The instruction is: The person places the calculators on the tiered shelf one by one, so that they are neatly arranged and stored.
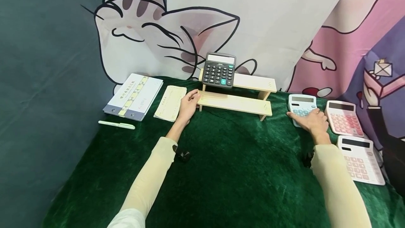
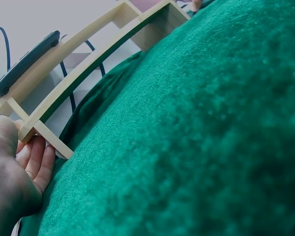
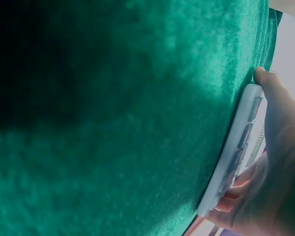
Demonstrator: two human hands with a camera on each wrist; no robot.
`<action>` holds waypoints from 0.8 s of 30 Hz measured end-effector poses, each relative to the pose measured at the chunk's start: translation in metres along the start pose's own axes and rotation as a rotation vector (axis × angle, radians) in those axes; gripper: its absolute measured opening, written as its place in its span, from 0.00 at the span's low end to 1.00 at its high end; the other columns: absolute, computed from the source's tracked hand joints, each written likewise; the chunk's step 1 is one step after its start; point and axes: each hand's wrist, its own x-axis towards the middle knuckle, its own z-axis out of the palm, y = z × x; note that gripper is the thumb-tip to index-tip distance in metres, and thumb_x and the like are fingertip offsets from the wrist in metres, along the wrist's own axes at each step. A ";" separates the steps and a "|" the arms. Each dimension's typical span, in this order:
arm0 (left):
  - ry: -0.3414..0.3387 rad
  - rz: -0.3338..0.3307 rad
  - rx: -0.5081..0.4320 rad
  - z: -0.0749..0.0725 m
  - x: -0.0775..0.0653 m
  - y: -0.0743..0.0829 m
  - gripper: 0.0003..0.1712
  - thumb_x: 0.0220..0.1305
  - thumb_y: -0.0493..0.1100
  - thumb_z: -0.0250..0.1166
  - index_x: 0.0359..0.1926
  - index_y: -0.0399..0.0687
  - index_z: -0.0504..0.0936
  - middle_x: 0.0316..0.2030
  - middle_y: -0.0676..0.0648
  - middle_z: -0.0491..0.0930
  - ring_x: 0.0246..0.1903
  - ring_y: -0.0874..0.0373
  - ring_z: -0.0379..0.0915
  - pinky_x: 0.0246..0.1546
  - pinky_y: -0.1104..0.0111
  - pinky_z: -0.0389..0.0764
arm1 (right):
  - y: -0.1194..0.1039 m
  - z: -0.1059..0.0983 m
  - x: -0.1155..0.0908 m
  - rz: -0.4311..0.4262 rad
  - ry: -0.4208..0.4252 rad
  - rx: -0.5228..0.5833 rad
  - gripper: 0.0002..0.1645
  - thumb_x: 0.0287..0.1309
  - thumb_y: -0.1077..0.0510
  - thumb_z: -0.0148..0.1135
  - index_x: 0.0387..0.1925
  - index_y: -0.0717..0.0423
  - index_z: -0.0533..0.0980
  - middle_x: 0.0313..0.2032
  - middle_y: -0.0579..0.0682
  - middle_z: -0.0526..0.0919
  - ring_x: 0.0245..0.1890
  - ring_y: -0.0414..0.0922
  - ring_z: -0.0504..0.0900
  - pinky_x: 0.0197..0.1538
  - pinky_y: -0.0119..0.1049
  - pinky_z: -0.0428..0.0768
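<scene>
A two-tier wooden stand (image 1: 235, 102) stands at the back, with a black calculator (image 1: 219, 70) leaning on its upper shelf. At the left end of the lower shelf, my left hand (image 1: 189, 106) grips the corner; the left wrist view shows fingers curled by the stand's leg (image 2: 54, 140). A light-blue calculator (image 1: 302, 102) lies right of the stand. My right hand (image 1: 314, 121) reaches over its lower part, thumb at the left edge and bent fingers at the right edge, hiding some keys. In the right wrist view, this calculator (image 3: 231, 152) lies between thumb and fingers.
Beside the right hand lie a pink calculator (image 1: 345, 119) and a white calculator with pink keys (image 1: 360, 159). On the left are a banded notebook (image 1: 134, 96), a pen (image 1: 116, 125) and a paper slip pad (image 1: 169, 103). Green velvet cloth (image 1: 240, 171) covers the table; a printed curtain (image 1: 269, 17) hangs behind.
</scene>
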 end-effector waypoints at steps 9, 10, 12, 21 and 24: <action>-0.011 0.005 -0.018 0.002 -0.001 0.001 0.26 0.74 0.47 0.59 0.68 0.41 0.73 0.58 0.41 0.80 0.48 0.56 0.76 0.36 0.72 0.81 | -0.001 0.000 0.002 0.032 0.046 -0.006 0.84 0.48 0.11 0.43 0.71 0.83 0.35 0.63 0.90 0.49 0.63 0.79 0.53 0.63 0.70 0.58; -0.012 0.003 -0.020 0.003 -0.001 0.001 0.26 0.74 0.47 0.59 0.68 0.41 0.73 0.58 0.41 0.80 0.48 0.56 0.76 0.37 0.72 0.81 | 0.000 0.000 0.002 0.037 0.047 -0.001 0.85 0.47 0.11 0.43 0.71 0.83 0.35 0.63 0.90 0.50 0.63 0.79 0.54 0.63 0.70 0.58; -0.012 0.000 -0.020 0.004 -0.001 0.001 0.26 0.74 0.47 0.59 0.67 0.41 0.73 0.58 0.42 0.80 0.48 0.57 0.76 0.36 0.72 0.81 | 0.001 -0.001 0.003 0.042 0.049 0.011 0.85 0.47 0.11 0.43 0.71 0.82 0.36 0.63 0.90 0.50 0.63 0.79 0.54 0.63 0.70 0.58; -0.004 0.004 -0.020 0.002 0.001 0.000 0.25 0.74 0.46 0.58 0.67 0.42 0.73 0.58 0.41 0.80 0.46 0.57 0.76 0.36 0.74 0.80 | -0.012 -0.013 0.003 -0.032 0.142 0.059 0.81 0.46 0.11 0.46 0.68 0.82 0.49 0.58 0.87 0.58 0.58 0.77 0.60 0.58 0.68 0.64; 0.000 0.002 -0.016 0.001 0.000 0.000 0.25 0.74 0.46 0.58 0.67 0.41 0.73 0.58 0.41 0.80 0.46 0.57 0.76 0.35 0.74 0.80 | -0.019 -0.017 0.002 -0.074 0.173 0.056 0.79 0.46 0.12 0.48 0.66 0.82 0.52 0.55 0.86 0.61 0.54 0.76 0.63 0.55 0.67 0.66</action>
